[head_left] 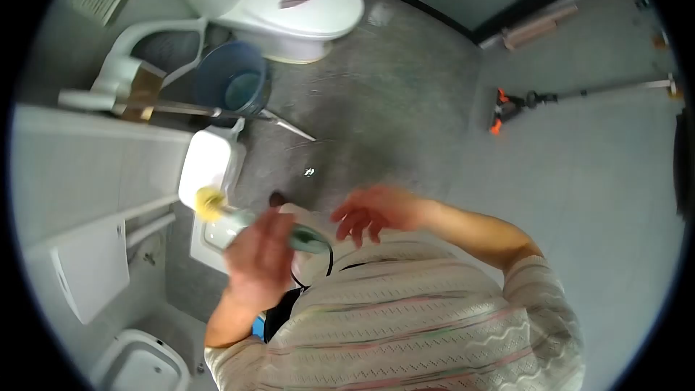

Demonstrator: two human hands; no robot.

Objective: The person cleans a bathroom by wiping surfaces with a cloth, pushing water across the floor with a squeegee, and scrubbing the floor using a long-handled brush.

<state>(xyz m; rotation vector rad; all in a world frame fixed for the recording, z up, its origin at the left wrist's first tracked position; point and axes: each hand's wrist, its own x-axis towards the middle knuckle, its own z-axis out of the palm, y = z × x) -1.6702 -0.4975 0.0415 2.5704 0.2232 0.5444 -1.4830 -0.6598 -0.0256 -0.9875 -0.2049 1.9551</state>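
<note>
My left hand (260, 257) is closed around a green-handled brush (310, 240), blurred by motion. Its round yellow head points left, over a white cabinet or basin edge. A thin dark loop hangs beside the handle's lower end. To the right, my right hand (373, 213) hovers in front of my body with its fingers apart and slightly curled. Nothing shows in it, and it is separate from the brush.
A white toilet (326, 11) with a striped cloth on its lid stands at the back. Left of it are a blue bucket (228, 65) and a white plastic chair (119, 58). A floor squeegee with orange ends (499, 112) leans at the right wall.
</note>
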